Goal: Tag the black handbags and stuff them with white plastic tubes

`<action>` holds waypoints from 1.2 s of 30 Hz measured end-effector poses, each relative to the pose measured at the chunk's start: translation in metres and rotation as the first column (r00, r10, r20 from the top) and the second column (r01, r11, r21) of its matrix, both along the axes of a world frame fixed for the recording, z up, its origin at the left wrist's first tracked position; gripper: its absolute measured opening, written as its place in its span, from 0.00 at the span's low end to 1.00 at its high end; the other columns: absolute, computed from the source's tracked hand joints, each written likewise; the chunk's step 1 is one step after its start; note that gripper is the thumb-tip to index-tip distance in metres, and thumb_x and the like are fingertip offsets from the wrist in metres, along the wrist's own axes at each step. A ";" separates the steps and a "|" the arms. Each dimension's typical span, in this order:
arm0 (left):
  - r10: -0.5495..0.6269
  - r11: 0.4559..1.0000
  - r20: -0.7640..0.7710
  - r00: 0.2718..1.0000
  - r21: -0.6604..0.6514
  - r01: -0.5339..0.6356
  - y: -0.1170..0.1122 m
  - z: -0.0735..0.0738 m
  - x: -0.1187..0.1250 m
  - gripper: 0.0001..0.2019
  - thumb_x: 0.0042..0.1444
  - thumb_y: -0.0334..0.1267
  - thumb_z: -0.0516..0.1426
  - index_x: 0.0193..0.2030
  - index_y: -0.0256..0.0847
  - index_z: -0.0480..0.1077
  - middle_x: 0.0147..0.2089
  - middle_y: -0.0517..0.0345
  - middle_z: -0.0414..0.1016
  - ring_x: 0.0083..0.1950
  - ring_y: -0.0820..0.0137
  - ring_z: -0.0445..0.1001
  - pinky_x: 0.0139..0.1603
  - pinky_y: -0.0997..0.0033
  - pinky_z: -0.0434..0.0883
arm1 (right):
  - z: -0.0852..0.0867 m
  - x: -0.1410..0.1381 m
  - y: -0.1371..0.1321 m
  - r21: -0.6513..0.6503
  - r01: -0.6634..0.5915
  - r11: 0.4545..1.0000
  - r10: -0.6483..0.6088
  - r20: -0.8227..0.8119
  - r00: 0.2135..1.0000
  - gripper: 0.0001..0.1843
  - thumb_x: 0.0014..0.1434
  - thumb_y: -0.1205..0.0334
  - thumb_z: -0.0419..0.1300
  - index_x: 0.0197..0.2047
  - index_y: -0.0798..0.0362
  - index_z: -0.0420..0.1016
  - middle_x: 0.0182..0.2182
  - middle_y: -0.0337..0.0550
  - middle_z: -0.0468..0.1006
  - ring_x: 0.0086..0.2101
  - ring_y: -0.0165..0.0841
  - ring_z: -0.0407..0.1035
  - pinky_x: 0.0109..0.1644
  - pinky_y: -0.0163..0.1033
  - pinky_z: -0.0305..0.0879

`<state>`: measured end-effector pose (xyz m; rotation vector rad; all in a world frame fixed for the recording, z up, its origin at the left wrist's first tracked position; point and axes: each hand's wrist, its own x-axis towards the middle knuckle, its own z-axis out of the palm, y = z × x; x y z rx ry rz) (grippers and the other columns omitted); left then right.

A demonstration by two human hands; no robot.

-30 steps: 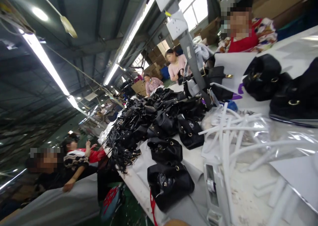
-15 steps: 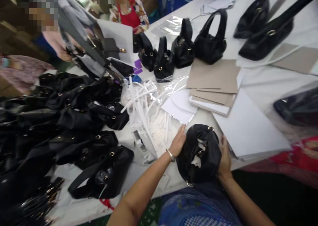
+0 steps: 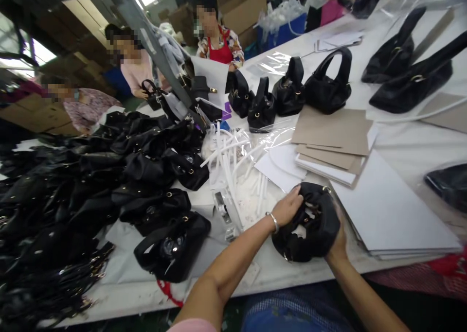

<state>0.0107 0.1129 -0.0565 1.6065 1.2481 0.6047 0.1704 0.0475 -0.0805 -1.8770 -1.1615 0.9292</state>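
Observation:
A small black handbag [image 3: 324,235] with gold rings is held at the table's front edge, its open mouth facing up toward me. White material shows inside it. My left hand [image 3: 290,208], with a silver bracelet at the wrist, grips the bag's upper left rim. Around the right side of the same bag is my right hand [image 3: 340,242], its fingers largely hidden behind the bag. Just left of the bag lie loose white strips [image 3: 228,169] and a tape dispenser [image 3: 223,210]. Another black handbag [image 3: 175,249] lies nearer the left, its handle toward me.
A large heap of black bags [image 3: 91,176] covers the table's left side. Grey-brown cardboard sheets [image 3: 332,128] and white boards [image 3: 394,210] lie to the right. Several finished-looking black handbags [image 3: 328,86] stand at the back. A co-worker in a red apron [image 3: 221,52] sits across the table.
The view has tilted upward and shifted, showing more of the co-workers and room. Both hands still hold the handbag, and my left hand now reaches further over its rim.

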 end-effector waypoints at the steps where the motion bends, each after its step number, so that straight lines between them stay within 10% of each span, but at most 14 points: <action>1: 0.058 0.998 -0.029 0.998 -0.008 -0.058 0.012 0.000 -0.016 0.26 0.63 0.46 0.45 0.66 0.42 0.52 0.66 0.50 0.58 0.64 0.64 0.61 0.65 0.60 0.59 | 0.007 0.002 0.001 -0.018 0.043 0.999 -0.043 -0.006 0.999 0.36 0.58 0.44 0.47 0.66 0.50 0.50 0.63 0.51 0.56 0.59 0.48 0.56 0.61 0.50 0.54; 5: 0.472 0.880 -0.451 0.758 0.184 -0.439 0.064 0.008 -0.091 0.21 0.60 0.34 0.49 0.60 0.39 0.60 0.61 0.46 0.64 0.54 0.66 0.70 0.58 0.65 0.65 | 0.030 0.020 -0.022 -0.087 0.022 0.996 -0.031 -0.098 0.995 0.36 0.55 0.44 0.53 0.64 0.47 0.55 0.53 0.49 0.72 0.53 0.45 0.66 0.57 0.48 0.61; 8: 0.495 0.856 -0.641 0.587 0.244 -0.455 0.095 0.018 -0.131 0.24 0.57 0.31 0.53 0.61 0.37 0.59 0.62 0.42 0.62 0.59 0.63 0.65 0.57 0.65 0.63 | 0.035 0.038 -0.051 -0.210 -0.058 0.976 0.033 -0.121 0.992 0.34 0.53 0.43 0.54 0.62 0.42 0.59 0.41 0.47 0.80 0.45 0.49 0.72 0.55 0.53 0.63; 13: 0.426 0.889 -0.689 0.586 0.198 -0.413 0.105 0.032 -0.146 0.12 0.54 0.33 0.57 0.46 0.39 0.72 0.44 0.44 0.75 0.51 0.61 0.70 0.50 0.64 0.65 | 0.042 0.064 -0.080 -0.267 -0.042 0.963 0.015 -0.102 0.995 0.32 0.47 0.39 0.56 0.55 0.41 0.69 0.36 0.45 0.82 0.41 0.49 0.75 0.47 0.49 0.71; 18: 0.424 0.902 -0.669 0.611 0.252 -0.351 0.066 0.067 -0.139 0.15 0.58 0.48 0.53 0.44 0.44 0.74 0.39 0.52 0.76 0.48 0.62 0.70 0.47 0.67 0.65 | 0.075 0.064 -0.081 -0.191 -0.084 0.978 0.075 -0.055 0.996 0.27 0.48 0.40 0.57 0.47 0.45 0.77 0.35 0.43 0.81 0.36 0.42 0.76 0.39 0.39 0.73; 24: 0.516 0.852 -0.263 0.815 0.249 -0.459 -0.020 0.124 -0.118 0.23 0.61 0.51 0.45 0.56 0.43 0.67 0.32 0.59 0.76 0.29 0.70 0.73 0.34 0.71 0.71 | 0.119 0.041 -0.056 -0.031 -0.311 0.950 0.304 -0.149 0.941 0.23 0.59 0.46 0.51 0.46 0.52 0.77 0.31 0.45 0.80 0.28 0.34 0.72 0.34 0.36 0.70; 29: 0.467 0.878 -0.475 0.746 0.350 -0.327 -0.081 0.147 -0.105 0.18 0.58 0.47 0.51 0.51 0.46 0.72 0.49 0.53 0.76 0.50 0.60 0.74 0.52 0.61 0.70 | 0.120 0.042 -0.036 0.035 -0.452 0.891 0.447 -0.238 0.862 0.20 0.61 0.50 0.50 0.45 0.53 0.76 0.30 0.42 0.79 0.26 0.32 0.71 0.36 0.37 0.69; 36: 0.312 0.945 -0.506 0.805 0.251 -0.209 -0.124 0.194 -0.062 0.16 0.56 0.45 0.55 0.49 0.45 0.74 0.48 0.55 0.77 0.50 0.62 0.75 0.52 0.63 0.71 | 0.120 0.040 -0.029 0.256 -0.559 0.789 0.615 -0.294 0.732 0.21 0.59 0.54 0.56 0.54 0.52 0.70 0.36 0.42 0.76 0.25 0.27 0.68 0.34 0.34 0.67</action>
